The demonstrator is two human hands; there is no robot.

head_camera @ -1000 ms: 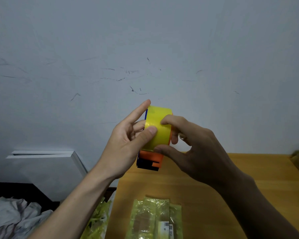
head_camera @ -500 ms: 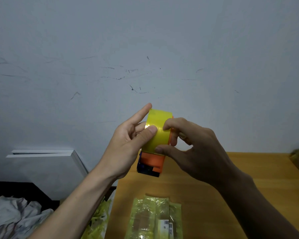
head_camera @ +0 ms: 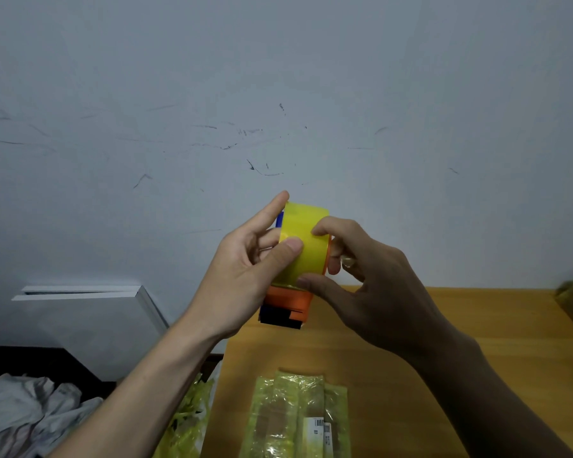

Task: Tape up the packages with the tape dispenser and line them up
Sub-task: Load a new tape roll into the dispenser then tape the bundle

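Barely shifted vs 0.5 s ago: dispenser (head_camera: 290, 294) sits about same spot, held up in front of wall (head_camera: 278, 77), roll (head_camera: 303, 241) tilted a touch more upright; vs 1 s ago, slightly lower in view. Same two-handed hold throughout.

Left hand (head_camera: 242, 279) grips roll from its left side: thumb pressed flat across yellow face, index stretched up along roll's left edge to top, other fingers curled behind, near blue hub. Holding, not loose.

Right hand (head_camera: 371, 285) pinches roll from right: index tip hooked on upper face, thumb tip at lower edge where tape meets orange body, remaining fingers curled behind roll's right rim. Narrow pinch on tape; can't tell if a free tape end is caught under fingertips.

Below grip: orange body w/ dark blade end hanging down, apart from table (head_camera: 493, 325).

Further below grip, near view's bottom edge: package (head_camera: 298, 418) flat on table, clear yellowish wrap, barcode label at its near right. Untouched by either hand.

Lower left of grip, off table edge: crumpled yellow-green plastic (head_camera: 189, 421), pale cloth (head_camera: 30, 414), white box (head_camera: 90, 322) against wall. Far right of grip: blurred greenish thing at table's edge, not identifiable.
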